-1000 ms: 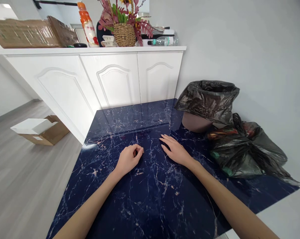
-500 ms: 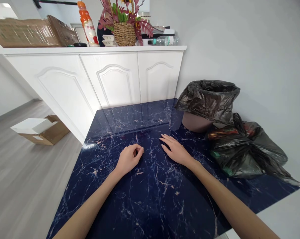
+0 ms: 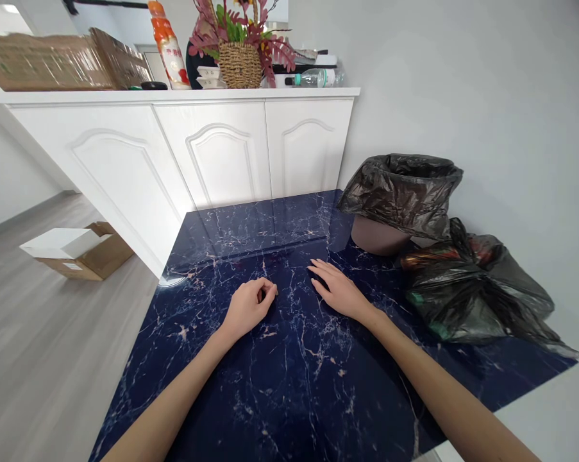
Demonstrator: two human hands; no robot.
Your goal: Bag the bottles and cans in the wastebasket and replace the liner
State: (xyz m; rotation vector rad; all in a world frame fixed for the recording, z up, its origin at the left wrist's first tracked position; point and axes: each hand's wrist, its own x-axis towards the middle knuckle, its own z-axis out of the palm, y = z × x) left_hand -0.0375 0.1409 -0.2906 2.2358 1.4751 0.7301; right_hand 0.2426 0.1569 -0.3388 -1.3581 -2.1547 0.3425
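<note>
My left hand [image 3: 251, 305] rests on the dark blue marbled table [image 3: 289, 385] with its fingers curled in and the thumb against them. A small gap shows inside the curl, and nothing is seen in it. To its right, my right hand [image 3: 338, 290] lies palm down on the same surface, fingers stretched out and holding nothing. Nearest to the right hand are a trash bin [image 3: 378, 237] lined with a black plastic bag [image 3: 399, 192], and a tied black bag [image 3: 481, 289] with contents showing faintly through it.
A white cabinet [image 3: 222, 154] stands behind the table. On its top are a cardboard box [image 3: 43, 64], an orange-capped bottle [image 3: 170, 51], a wicker basket [image 3: 240, 65] of flowers and a clear bottle [image 3: 313, 78] on its side. An open carton [image 3: 82, 250] sits on the floor at left.
</note>
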